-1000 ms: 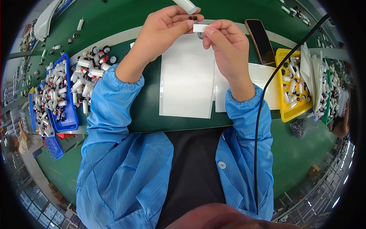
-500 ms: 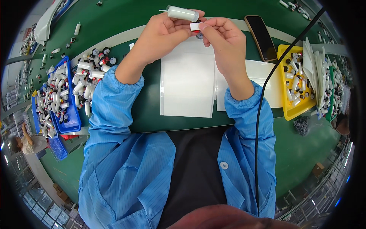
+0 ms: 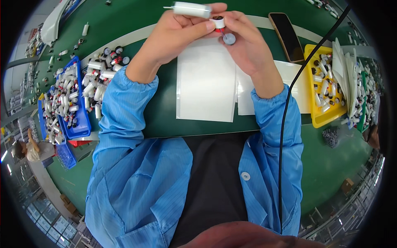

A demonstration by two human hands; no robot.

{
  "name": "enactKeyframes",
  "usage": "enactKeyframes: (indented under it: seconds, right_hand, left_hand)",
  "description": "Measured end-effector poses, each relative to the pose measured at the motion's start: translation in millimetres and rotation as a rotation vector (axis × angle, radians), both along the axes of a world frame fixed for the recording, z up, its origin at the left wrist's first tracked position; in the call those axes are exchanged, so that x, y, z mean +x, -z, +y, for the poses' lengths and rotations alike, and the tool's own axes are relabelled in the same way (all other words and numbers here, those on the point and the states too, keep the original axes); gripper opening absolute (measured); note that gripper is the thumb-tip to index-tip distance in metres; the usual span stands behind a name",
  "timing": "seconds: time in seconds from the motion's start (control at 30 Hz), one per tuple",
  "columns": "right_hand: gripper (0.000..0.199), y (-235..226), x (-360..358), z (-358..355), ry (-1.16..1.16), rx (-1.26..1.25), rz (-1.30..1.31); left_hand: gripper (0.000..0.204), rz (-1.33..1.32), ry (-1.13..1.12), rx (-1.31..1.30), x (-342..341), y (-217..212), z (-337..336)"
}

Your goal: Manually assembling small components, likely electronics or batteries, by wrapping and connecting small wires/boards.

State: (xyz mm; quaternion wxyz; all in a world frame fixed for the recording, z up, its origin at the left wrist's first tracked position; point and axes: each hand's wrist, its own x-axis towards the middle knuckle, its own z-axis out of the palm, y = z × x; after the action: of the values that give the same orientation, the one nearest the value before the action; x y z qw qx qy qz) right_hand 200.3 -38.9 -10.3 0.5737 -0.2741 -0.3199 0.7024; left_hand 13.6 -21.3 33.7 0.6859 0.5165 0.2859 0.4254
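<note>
My left hand [image 3: 175, 35] is closed around a small part with a white band [image 3: 218, 24], a dark top and a red lower edge. A round grey disc [image 3: 229, 39] hangs below the band on a thin stem. Across the same hand's fingers lies a white cylinder [image 3: 192, 9] with a thin spout at its left end; whether it joins the small part is hidden. The fingers of my right hand [image 3: 250, 41] are bent against the band's right side, with the disc beside the palm. White sheets [image 3: 206, 84] lie on the table under my hands.
Loose white cylinders with red and black parts [image 3: 97, 80] are heaped left, next to a filled blue tray [image 3: 83, 124]. A yellow tray [image 3: 324, 120] with similar pieces stands right, near a phone [image 3: 286, 37]. A black cable [image 3: 285, 124] crosses my right sleeve. Another person [image 3: 33, 151] is far left.
The white piece held flat at my right fingertips now sits as a band around the small part. The disc shows more fully, and the cylinder has shifted slightly left and up.
</note>
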Motion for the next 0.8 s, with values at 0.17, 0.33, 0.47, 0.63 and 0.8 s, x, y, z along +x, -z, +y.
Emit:
enactKeyframes:
  seconds: [0.17,0.33,0.47,0.63,0.8]
  right_hand:
    - [0.018,-5.5,-4.7,-12.7,0.036,0.38,-1.1]
    - [0.014,-5.4,-33.8,-42.9,-0.039,0.637,-1.54]
    - [0.011,-5.9,-30.9,-38.7,-0.063,0.629,-1.549]
    - [0.01,-5.9,-37.3,-45.4,0.021,0.69,-1.605]
    - [0.013,-6.1,-36.8,-35.6,0.004,0.743,-1.592]
  left_hand:
    - [0.03,0.384,-0.276,0.301,-76.6,-38.7,21.4]
    - [0.037,1.303,-0.326,0.385,-205.3,-33.5,106.1]
    - [0.045,1.565,-0.22,0.523,-245.9,-4.2,154.7]
    - [0.05,1.624,-0.666,0.583,-268.4,50.8,263.4]
    - [0.047,1.615,-0.914,0.554,-272.1,97.8,300.6]
